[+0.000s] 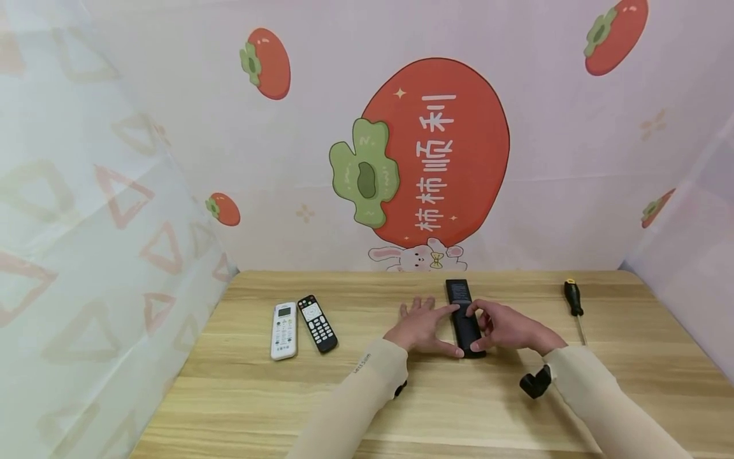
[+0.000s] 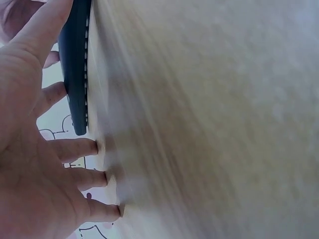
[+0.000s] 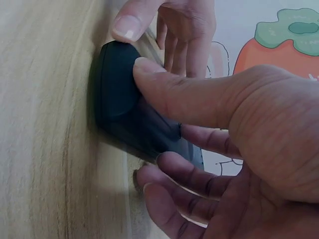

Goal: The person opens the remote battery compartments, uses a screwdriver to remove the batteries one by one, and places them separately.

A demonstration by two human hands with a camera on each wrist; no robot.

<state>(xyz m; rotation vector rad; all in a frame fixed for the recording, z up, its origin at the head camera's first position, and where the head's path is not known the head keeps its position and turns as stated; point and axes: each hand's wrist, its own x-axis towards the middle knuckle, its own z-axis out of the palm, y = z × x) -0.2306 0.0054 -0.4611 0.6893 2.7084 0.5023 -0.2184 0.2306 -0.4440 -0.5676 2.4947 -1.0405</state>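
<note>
A long black remote (image 1: 459, 292) lies lengthwise on the wooden table (image 1: 258, 408), between my two hands. My left hand (image 1: 438, 328) lies flat at its left side, fingers spread and straight on the wood, with index finger and thumb against the remote's edge (image 2: 75, 74). My right hand (image 1: 494, 327) holds the remote's near end. In the right wrist view its thumb (image 3: 169, 89) presses the rounded dark back (image 3: 114, 84) while the curled fingers (image 3: 174, 184) close on the right side. The left thumb tip (image 3: 130, 24) touches the same end.
A white remote (image 1: 284, 329) and a small black remote with white buttons (image 1: 317, 323) lie side by side at the left. A black-handled screwdriver (image 1: 574, 299) lies at the far right. Printed cloth walls close in the table at the back and sides.
</note>
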